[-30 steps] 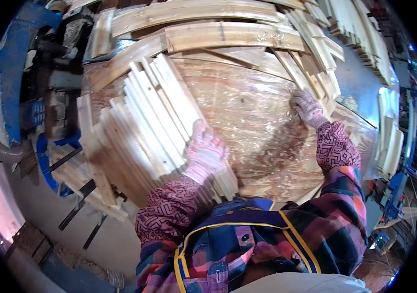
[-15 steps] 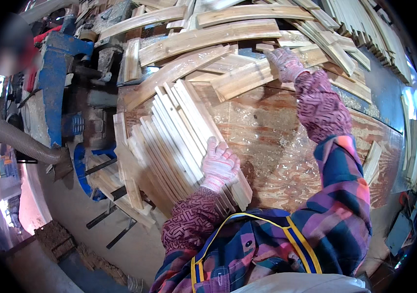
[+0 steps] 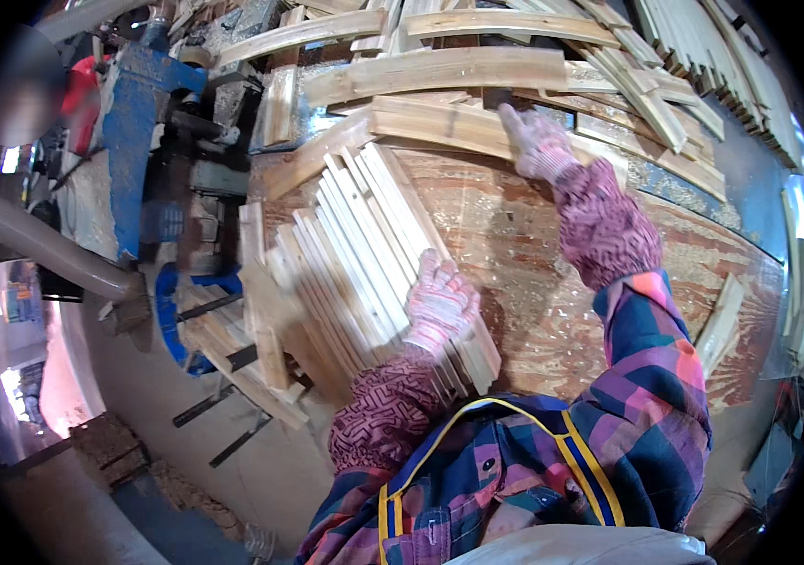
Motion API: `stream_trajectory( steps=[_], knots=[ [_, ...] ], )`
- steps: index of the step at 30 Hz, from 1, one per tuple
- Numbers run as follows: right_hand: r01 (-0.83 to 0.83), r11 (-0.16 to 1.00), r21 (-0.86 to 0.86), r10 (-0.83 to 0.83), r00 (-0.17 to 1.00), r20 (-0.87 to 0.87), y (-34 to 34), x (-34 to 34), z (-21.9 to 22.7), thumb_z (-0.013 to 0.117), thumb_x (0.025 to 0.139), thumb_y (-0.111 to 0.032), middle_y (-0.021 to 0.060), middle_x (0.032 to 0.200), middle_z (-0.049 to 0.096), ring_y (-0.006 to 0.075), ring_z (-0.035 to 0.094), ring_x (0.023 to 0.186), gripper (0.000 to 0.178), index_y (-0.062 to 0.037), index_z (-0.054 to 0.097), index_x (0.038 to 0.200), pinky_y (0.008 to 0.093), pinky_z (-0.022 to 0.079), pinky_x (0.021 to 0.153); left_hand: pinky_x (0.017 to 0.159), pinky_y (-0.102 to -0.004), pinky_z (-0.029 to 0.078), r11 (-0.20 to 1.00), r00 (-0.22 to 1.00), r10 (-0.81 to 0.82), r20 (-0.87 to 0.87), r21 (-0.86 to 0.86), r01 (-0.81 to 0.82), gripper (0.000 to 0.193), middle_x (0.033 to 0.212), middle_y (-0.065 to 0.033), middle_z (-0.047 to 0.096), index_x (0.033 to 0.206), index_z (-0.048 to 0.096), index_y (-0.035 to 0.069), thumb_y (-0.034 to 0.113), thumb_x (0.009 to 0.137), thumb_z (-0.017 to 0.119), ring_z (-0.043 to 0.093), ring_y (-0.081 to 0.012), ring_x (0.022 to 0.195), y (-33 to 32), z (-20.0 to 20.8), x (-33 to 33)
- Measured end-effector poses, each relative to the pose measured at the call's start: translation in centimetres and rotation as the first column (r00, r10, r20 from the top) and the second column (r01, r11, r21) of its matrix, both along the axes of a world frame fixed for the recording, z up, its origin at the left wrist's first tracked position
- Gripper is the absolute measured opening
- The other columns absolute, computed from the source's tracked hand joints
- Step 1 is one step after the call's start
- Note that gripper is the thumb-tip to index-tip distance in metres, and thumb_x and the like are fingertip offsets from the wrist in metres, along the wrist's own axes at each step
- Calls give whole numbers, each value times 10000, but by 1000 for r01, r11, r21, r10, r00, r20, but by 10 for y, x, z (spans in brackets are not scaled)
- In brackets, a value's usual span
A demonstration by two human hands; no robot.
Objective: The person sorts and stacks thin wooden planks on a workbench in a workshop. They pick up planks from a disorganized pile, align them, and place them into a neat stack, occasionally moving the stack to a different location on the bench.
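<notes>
My left hand (image 3: 442, 303), in a striped knit glove, is closed over the right side of a row of pale wooden slats (image 3: 364, 247). The slats are packed side by side, with their far ends stepped. Farther off, my right hand (image 3: 541, 146), gloved alike, grips a longer wooden board (image 3: 444, 125), its thumb and fingers at the far edge. That board lies across the far part of the plywood tabletop (image 3: 553, 273), its left end over another slanting board (image 3: 313, 162). The fingers' undersides are hidden in both hands.
Loose boards (image 3: 440, 73) are heaped along the far side. A stack of slats (image 3: 703, 56) stands far right, and a short offcut (image 3: 722, 315) lies near the right edge. Blue machinery (image 3: 138, 141) and a hose (image 3: 44, 245) are at the left. Wood shavings dot the table.
The board at my right hand has swung, its left end going farther away and leftward. My right hand has come slightly nearer. My left hand stays on the slats; the whole view has shifted a little.
</notes>
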State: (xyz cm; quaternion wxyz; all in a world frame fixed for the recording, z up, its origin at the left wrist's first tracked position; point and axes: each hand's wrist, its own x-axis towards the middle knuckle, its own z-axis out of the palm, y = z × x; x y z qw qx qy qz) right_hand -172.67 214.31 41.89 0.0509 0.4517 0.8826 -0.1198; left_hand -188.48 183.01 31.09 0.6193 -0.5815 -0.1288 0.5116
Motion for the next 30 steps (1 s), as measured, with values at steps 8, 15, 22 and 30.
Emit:
stream_trajectory(
  steps=[8,15,22,30],
  knots=[
    [426,844,-326,-397,905,155,-210,221,2,863,614,-253,279,1169,638,419,642,1090,1091,-98,301,1536,462,520,933,1254,-564,84,868,404,487,774,-381,-318,538,1411,-24,588,1342,610,197,491,995,322,415,-208,1425,-26,-102,-16],
    [120,-122,-985,-896,413,161,-367,311,-64,766,677,-206,121,850,737,231,699,683,463,30,725,1073,365,569,640,1268,-499,78,443,-246,821,515,-847,-295,519,1466,-26,540,1401,571,197,460,1005,361,343,-211,1474,-2,42,18],
    [71,228,-971,-600,796,-83,-341,179,-64,784,763,-254,143,949,735,265,713,880,582,1,654,1270,374,578,809,1237,-479,205,707,-775,355,523,-692,-144,531,1395,-49,563,1343,612,211,401,849,649,422,-265,1369,-88,41,0],
    [-98,686,-721,13,992,-123,-221,5,-46,612,834,-746,232,1540,435,374,373,1460,1012,-100,350,1567,447,290,1207,1151,-454,320,657,-773,-178,609,-511,-554,542,1378,-74,547,1290,631,142,386,812,705,442,-305,1304,-183,49,-91]
  ],
)
